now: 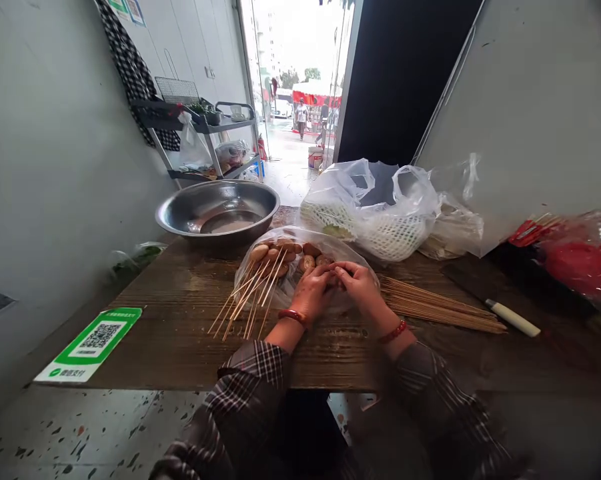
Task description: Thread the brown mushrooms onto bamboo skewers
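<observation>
My left hand (312,292) and my right hand (356,285) meet over the near side of a clear plastic bag (347,249). The fingers of both are bent and pressed together at the tips; what they pinch is hidden. Just beyond the fingertips, in the bag, lie loose brown, rounded food pieces (310,250). Left of my left hand, more brown pieces (261,253) are on bamboo skewers (250,293), whose bare ends point toward me over the table. A bundle of bare bamboo skewers (440,308) lies right of my right hand.
On the wooden table (180,333) stand a steel basin (217,208) at back left and bagged produce in foam netting (390,230) behind the hands. A cleaver with a pale handle (513,317) and red packages (580,257) are at right. A green QR-code card (93,343) lies at left.
</observation>
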